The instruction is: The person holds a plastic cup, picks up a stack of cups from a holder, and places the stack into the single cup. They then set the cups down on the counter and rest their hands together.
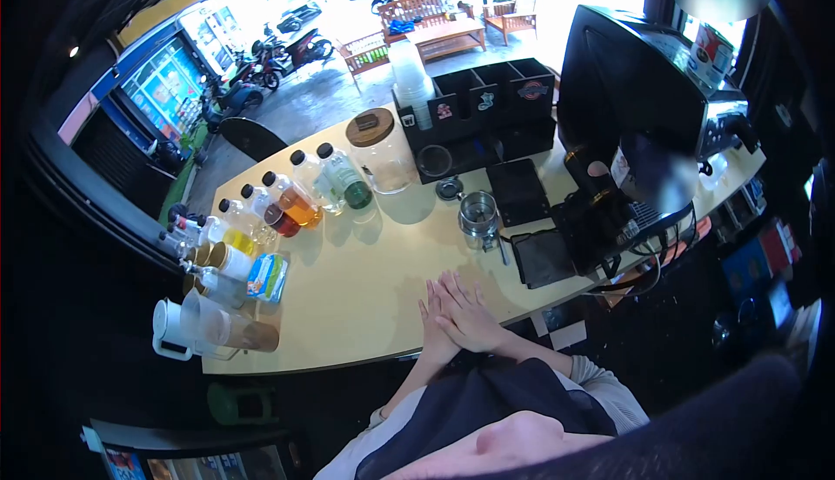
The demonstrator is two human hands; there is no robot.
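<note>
At the front edge of the pale table (pixel 357 297), my left hand (pixel 432 330) and my right hand (pixel 471 322) rest together, the right partly over the left. Fingers on both are stretched out, and neither hand is seen holding anything. Just beyond them stands a small glass pot (pixel 478 217) with its top uncovered. A round dark lid (pixel 449 188) lies beside the pot. To the right of my hands is a black pad (pixel 544 259), with a small thin utensil (pixel 504 252) between it and the pot.
Bottles of coloured liquid (pixel 296 202) line the left side, with pitchers (pixel 248 332) and a blue-white packet (pixel 268 277). Behind stand a wooden-lidded jar (pixel 383 158), clear cups (pixel 409 76) and a black organizer (pixel 487 102). A black machine (pixel 652 89) and grinder (pixel 596 210) occupy the right.
</note>
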